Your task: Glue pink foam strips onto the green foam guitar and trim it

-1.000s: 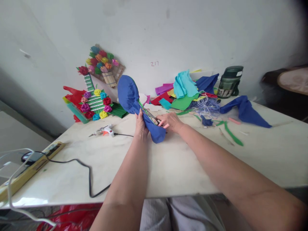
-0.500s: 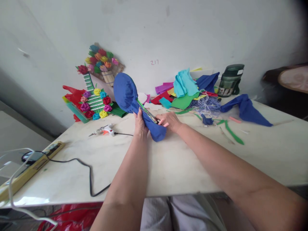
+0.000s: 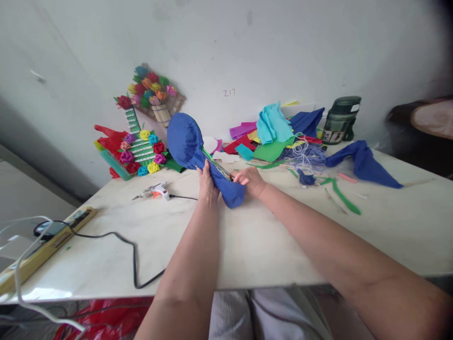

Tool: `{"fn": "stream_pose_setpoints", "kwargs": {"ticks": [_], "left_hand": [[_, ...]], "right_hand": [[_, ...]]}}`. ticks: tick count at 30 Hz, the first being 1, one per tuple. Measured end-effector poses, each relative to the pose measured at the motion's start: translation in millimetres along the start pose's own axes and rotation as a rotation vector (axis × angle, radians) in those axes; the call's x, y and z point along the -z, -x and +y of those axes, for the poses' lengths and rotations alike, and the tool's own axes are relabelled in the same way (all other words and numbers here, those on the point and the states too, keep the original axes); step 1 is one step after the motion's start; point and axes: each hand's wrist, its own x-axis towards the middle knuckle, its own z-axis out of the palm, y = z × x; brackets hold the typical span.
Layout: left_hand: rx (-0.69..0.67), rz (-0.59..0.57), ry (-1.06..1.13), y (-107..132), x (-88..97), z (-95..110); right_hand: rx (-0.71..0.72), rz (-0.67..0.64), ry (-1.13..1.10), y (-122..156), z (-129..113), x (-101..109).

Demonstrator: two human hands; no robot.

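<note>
A craft piece wrapped in blue crepe paper (image 3: 184, 140), with a round head and a long tail, is held up tilted above the table. My left hand (image 3: 207, 183) is closed round its narrow part from below. A green and patterned strip shows along its right edge. At the lower end of that edge, my right hand (image 3: 253, 182) is closed on what look like pink-handled scissors (image 3: 241, 179). Their blades are mostly hidden against the blue paper. The glue gun (image 3: 161, 190) lies on the table left of my left hand.
A guitar-shaped craft with paper flowers (image 3: 141, 148) leans at the back left. Coloured paper sheets (image 3: 272, 123), tangled string (image 3: 306, 156) and a green bottle (image 3: 341, 120) stand along the wall. A power strip (image 3: 53, 245) lies at the left edge, its black cord crossing the table (image 3: 276, 255).
The view has shifted slightly. Both hands keep their hold, and the blue piece's head sits a touch lower. Little else differs.
</note>
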Motion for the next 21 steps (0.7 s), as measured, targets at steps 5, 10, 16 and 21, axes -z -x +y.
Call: {"fn": "stream_pose_setpoints", "kwargs": {"ticks": [5,10,16,21], "left_hand": [[0.011,0.004,-0.016,1.5,-0.2,0.3],[0.037,-0.049,-0.041,5.2,-2.4,0.6],[0.052,-0.068,-0.044,7.6,-3.3,-0.1],[0.050,-0.026,-0.035,7.6,-4.4,0.6]], "right_hand": [[-0.025,-0.028,-0.011,1.3,-2.9,2.9],[-0.013,0.027,0.008,-0.9,3.9,-1.4],[0.005,0.013,0.012,-4.9,7.3,-2.4],[0.019,0.027,0.013,-4.3,5.6,-4.0]]}}
